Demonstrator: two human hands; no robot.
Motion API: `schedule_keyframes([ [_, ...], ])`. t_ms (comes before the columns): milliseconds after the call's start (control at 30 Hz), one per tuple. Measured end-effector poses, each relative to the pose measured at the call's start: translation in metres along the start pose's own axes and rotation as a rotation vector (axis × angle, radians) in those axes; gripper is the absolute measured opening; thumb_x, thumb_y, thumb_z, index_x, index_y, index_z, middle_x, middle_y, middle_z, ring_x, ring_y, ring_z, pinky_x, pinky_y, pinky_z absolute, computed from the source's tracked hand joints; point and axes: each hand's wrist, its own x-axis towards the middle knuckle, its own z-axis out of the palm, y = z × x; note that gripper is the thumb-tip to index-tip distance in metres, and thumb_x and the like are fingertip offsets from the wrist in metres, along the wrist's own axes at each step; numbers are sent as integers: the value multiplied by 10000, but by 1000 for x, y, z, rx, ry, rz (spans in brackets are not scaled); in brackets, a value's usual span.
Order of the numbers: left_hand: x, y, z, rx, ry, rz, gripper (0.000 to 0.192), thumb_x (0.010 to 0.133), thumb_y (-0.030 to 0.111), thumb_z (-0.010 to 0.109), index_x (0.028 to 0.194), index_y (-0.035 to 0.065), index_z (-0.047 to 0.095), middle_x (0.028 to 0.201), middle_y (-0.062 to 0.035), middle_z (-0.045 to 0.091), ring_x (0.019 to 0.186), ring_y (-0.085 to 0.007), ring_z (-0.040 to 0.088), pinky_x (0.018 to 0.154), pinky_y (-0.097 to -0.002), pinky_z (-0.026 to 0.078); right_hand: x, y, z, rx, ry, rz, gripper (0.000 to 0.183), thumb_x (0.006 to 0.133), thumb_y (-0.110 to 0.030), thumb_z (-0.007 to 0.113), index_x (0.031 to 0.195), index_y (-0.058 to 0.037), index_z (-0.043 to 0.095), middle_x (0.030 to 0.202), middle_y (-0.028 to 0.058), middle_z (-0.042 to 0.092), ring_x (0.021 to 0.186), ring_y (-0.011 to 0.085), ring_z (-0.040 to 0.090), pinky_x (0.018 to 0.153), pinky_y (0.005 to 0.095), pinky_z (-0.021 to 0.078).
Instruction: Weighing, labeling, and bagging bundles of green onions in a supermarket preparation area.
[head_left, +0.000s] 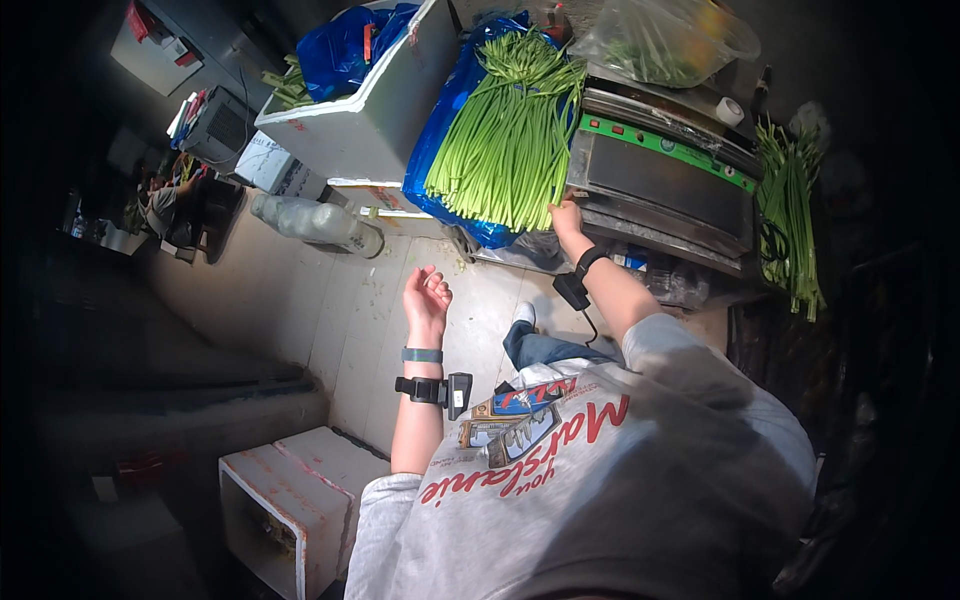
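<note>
A broad heap of long green stalks (502, 142), which look like garlic chives, lies on blue plastic sheeting (424, 172) in front of me. My right hand (567, 220) is at the lower right corner of the heap, beside the cut ends. Its fingers are bent and partly hidden, so whether they grip a stalk is unclear. My left hand (427, 298) hangs over the floor with palm up, fingers loosely curled and apart, holding nothing. Right of the stalks stands a film-wrapping machine (667, 180) with a green control strip, close to my right hand.
A white foam box (352, 135) holding a blue bag (349, 56) stands left of the stalks. Clear bottles (319, 223) lie on the tiled floor (367, 315). Another foam box (292, 510) is behind my left arm. Greens (791, 214) and black-handled scissors (772, 241) lie right of the machine.
</note>
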Motion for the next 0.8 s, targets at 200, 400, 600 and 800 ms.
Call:
schedule_keyframes([
  [200, 51, 12, 55, 282, -85, -105, 193, 901, 281, 444, 904, 100, 509, 660, 8, 529, 543, -105, 493, 521, -229, 407, 15, -8, 28, 601, 338, 389, 280, 697, -141, 733, 897, 8, 607, 835, 79, 655, 776, 174, 601, 713, 341, 454],
  [400, 103, 16, 114, 649, -223, -159, 199, 891, 271, 459, 910, 84, 521, 677, 3, 531, 557, -109, 485, 546, -240, 394, 4, -44, 15, 118, 2, 512, 411, 713, -312, 711, 942, 16, 615, 919, 199, 643, 837, 322, 635, 725, 399, 485],
  [600, 162, -5, 153, 890, -349, -268, 198, 894, 252, 446, 910, 73, 529, 703, -24, 568, 587, -126, 527, 550, -247, 430, 11, -29, 22, 162, -10, 366, 470, 779, -302, 647, 1050, 66, 538, 1047, 250, 588, 980, 353, 580, 832, 390, 454],
  [800, 218, -47, 155, 1205, -494, -11, 165, 877, 212, 482, 953, 70, 523, 797, 3, 561, 716, -93, 524, 639, -235, 435, 12, -78, 18, 266, -345, 344, 314, 834, -221, 542, 1031, 24, 554, 837, 169, 632, 756, 272, 639, 633, 358, 514],
])
